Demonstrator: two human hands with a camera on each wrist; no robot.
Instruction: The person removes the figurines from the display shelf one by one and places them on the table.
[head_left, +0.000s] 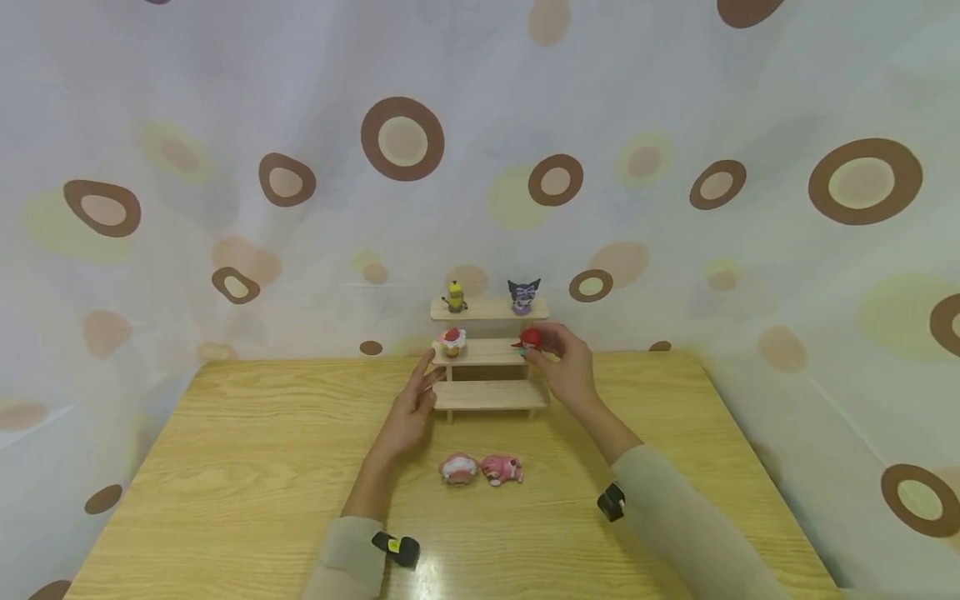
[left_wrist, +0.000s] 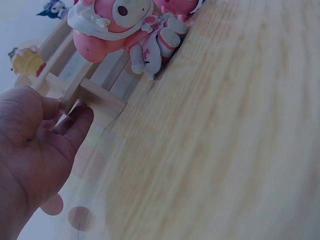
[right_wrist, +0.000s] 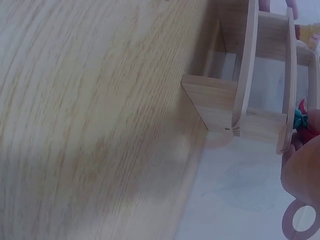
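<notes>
With our right hand (head_left: 567,367) we pinch the red-topped toy (head_left: 530,337) between thumb and fingers, at the right end of the middle board (head_left: 487,352) of the wooden shelf (head_left: 491,396). Our left hand (head_left: 407,417) grips the shelf's left end, thumb and fingertips on either side of the wood. We see a red-and-white toy (head_left: 452,342) on the middle board's left, a yellow toy (head_left: 454,297) and a purple toy (head_left: 522,298) on top, two pink toys (head_left: 458,469) on the table (head_left: 285,467)

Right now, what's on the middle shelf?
A cupcake figure at left; at right, a red-topped figure, partly covered by the right hand holding it. Whether it rests there is unclear.
</notes>
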